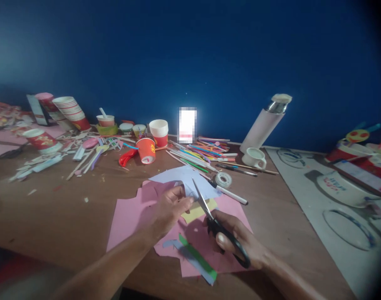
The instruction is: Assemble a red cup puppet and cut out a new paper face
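Note:
Between its thumb and fingers, my left hand point(173, 208) pinches the near edge of a pale blue sheet of paper point(184, 179). My right hand point(232, 235) grips black-handled scissors point(220, 229), whose metal blades point up and away, over the right part of that sheet. Whether the blades have paper between them I cannot tell. Pink paper point(128, 216) with irregular cut edges lies under both hands. On it rest a yellow paper piece point(198, 210), below the blue sheet, and green and grey-blue paper strips point(195, 258) nearer to me.
Behind the paper lie a tape roll point(223, 179), a white marker point(234, 196) and many coloured sticks point(206, 152). Paper cups point(146, 151), a white mug point(254, 158) and a tall flask point(262, 127) stand farther back. A bright pixelated patch point(186, 125) is by the wall.

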Tool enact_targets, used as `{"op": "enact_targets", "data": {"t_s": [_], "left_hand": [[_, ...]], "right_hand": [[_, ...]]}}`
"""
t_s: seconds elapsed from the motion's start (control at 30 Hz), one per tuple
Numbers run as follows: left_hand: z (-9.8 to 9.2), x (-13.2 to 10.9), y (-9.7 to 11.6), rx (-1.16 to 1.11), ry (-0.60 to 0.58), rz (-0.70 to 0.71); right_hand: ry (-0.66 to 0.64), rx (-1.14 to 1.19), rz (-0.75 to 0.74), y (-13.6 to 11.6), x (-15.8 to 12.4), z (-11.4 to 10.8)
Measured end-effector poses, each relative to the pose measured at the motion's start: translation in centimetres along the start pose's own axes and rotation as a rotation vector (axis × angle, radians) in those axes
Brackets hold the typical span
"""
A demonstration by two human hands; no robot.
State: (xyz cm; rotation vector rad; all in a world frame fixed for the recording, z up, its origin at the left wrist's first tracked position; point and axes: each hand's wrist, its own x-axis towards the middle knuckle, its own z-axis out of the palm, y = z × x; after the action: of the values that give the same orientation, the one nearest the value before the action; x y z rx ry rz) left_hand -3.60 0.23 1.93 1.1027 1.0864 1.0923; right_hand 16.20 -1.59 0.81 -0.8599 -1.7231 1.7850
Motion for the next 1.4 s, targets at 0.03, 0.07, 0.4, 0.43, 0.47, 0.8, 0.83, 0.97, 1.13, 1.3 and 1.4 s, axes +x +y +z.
{"op": "enact_targets", "data": {"t_s": [0.03,0.07,0.4,0.43,0.47,0.8,0.83,0.97,1.13,1.3,1.4], "left_hand": [[0.1,-0.1,0.0,0.005,-0.002,-0.010],[0.2,-0.2,0.0,0.009,-0.005,-0.022],[0.4,-0.5,0.7,0.036,-0.033,-0.064],[0.3,-0.5,0.6,0.033,-0.044,-0.064],[0.3,-0.5,0.5,0.027,-0.054,-0.063],[0.1,-0.4,-0.4,-0.096,-0.130,-0.050],[0.0,-0.4,-0.5,-0.102,-0.132,-0.048],[-0.1,-0.3,-0.9,-0.090,-0.144,-0.061],[0.2,-0.3,-0.6,-0.127,-0.167,-0.104],[0.3,-0.4,-0.8,-0.102,-0.177,-0.095],[0.3,-0.5,-1.1,-0.101,-0.185,-0.095]], "right_hand": [[0.002,0.015,0.006,0.0,0.0,0.0],[0.003,0.025,0.009,0.0,0.0,0.1],[0.019,0.059,-0.007,0.1,0.0,0.4],[0.021,0.059,-0.009,0.0,0.0,0.5],[0.022,0.060,-0.013,0.0,0.0,0.5],[-0.013,0.032,-0.091,0.5,-0.1,0.6],[-0.012,0.030,-0.090,0.5,-0.1,0.6],[-0.001,0.032,-0.085,0.4,0.0,0.6],[0.011,0.001,-0.100,0.1,0.1,0.7],[0.037,-0.068,-0.095,0.1,-0.1,0.8],[0.045,-0.106,-0.105,0.3,-0.2,0.7]]}}
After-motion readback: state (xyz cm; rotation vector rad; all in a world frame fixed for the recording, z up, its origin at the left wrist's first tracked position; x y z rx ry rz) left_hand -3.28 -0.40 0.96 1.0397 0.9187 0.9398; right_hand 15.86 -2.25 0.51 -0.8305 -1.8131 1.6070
